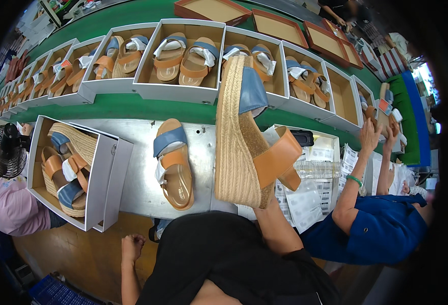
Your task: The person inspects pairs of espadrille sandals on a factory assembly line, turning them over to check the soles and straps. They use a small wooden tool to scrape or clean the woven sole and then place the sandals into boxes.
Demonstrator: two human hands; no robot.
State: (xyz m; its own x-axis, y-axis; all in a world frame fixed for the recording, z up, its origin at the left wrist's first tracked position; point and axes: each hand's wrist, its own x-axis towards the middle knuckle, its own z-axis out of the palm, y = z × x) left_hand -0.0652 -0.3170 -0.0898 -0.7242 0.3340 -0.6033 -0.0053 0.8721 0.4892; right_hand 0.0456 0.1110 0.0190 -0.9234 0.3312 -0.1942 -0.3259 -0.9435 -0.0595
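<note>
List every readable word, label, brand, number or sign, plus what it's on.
Sandal lying on the metal table: small dark print on the heel of the insole; wording withheld, since I don't copy printed text.
Printed label sheets at the right: rows of print, too small to read.
Orange tag on the co-worker's sandal: too small to read.
Raised wedge sandal: no text seen.

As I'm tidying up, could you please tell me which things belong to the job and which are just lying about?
Likely part of the job:
raised wedge sandal
second sandal on the metal table
white box with two sandals, at left
boxed sandals behind

Likely just lying about:
black fan
reddish-brown trays, at the back
blue crate, lower left
</note>
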